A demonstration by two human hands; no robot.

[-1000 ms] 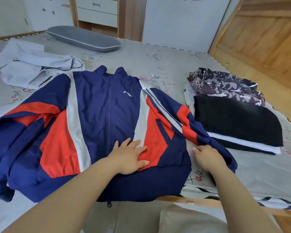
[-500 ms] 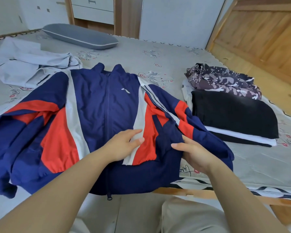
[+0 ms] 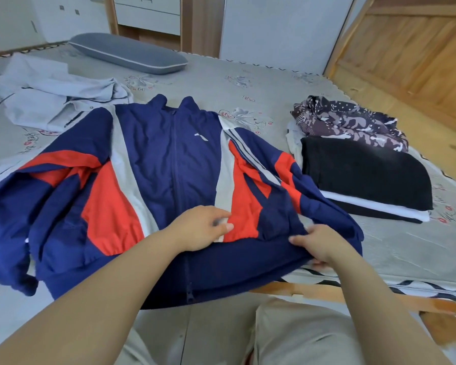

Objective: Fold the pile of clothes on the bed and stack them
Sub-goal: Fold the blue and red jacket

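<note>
both hands have closed in on the jacket's lower right corner since a second ago, when the left lay flat and the right was out at the sleeve end. now my left hand point(image 3: 203, 227) rests on the front panel, fingers loosely bent at the white stripe, gripping nothing that i can see. my right hand point(image 3: 319, 245) pinches the hem edge, thumb on top, fingers tucked under.

the jacket point(image 3: 169, 164) lies front-up and zipped across the near edge of the bed point(image 3: 274, 85), hem hanging over. it looks light, thin and limp, likely slick shell fabric, so i'd take it by hem and shoulder seams and lay each fold down flat.

a small white chest logo shows, no letters i can read. further off sit the folded stack point(image 3: 363, 175), an unfolded grey garment point(image 3: 55, 101) and a pillow point(image 3: 127, 52).
</note>
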